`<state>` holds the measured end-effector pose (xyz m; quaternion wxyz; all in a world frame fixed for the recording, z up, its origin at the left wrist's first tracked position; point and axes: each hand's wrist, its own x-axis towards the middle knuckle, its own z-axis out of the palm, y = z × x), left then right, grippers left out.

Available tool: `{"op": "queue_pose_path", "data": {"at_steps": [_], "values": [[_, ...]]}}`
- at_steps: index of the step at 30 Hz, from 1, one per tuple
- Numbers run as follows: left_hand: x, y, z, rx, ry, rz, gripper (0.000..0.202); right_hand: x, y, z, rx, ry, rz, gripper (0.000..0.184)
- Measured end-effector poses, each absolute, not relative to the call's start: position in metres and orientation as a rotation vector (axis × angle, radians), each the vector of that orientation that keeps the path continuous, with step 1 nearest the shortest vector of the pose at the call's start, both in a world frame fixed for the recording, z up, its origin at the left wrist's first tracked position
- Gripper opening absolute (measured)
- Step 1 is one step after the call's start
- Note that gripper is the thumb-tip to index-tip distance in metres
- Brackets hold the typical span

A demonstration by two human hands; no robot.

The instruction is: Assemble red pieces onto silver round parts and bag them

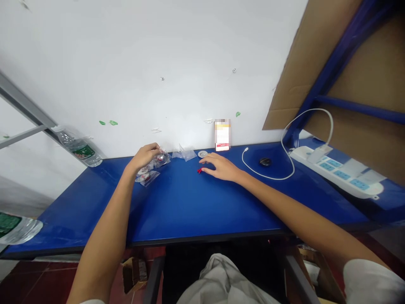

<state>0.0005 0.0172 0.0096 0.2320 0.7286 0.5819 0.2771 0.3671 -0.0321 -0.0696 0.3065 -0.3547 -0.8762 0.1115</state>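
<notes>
My left hand [146,157] is at the back left of the blue table, its curled fingers on a clear plastic bag [163,158] with red and shiny parts inside. The thumb's grip is mostly hidden. Just below lie more clear bags [147,177] with white and red pieces. My right hand [219,166] is open, palm down, thumb and fingers apart. A small red piece [199,170] lies at its thumb tip; its kind is too small to tell. Beyond the fingertips is a white round disc [202,154] with a hole or mark in its middle.
A crumpled clear bag [184,153] lies between my hands. A phone [222,135] leans on the wall. To the right are a white cable [274,177], a black mouse-like object [265,161] and a power strip [338,172]. Water bottles [80,148] stand at the left.
</notes>
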Motion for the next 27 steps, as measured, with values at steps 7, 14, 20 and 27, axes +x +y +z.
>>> {"op": "queue_pose_path", "data": {"at_steps": [7, 14, 20, 27], "values": [[0.025, 0.008, 0.008, 1.409, 1.086, 0.985, 0.034, 0.352, -0.040, -0.064, -0.926, -2.019, 0.534, 0.035], [0.114, -0.025, -0.029, 1.269, 0.904, 0.935, 0.043, 0.335, -0.042, -0.070, -0.953, -1.652, 1.200, 0.039], [0.130, -0.033, -0.038, 1.059, 0.745, 0.995, 0.029, 0.345, -0.037, -0.069, -0.893, -1.481, 1.217, 0.047], [0.144, -0.038, -0.051, 0.923, 0.728, 1.130, 0.024, 0.350, -0.036, -0.064, -1.022, -1.347, 1.296, 0.043]]}}
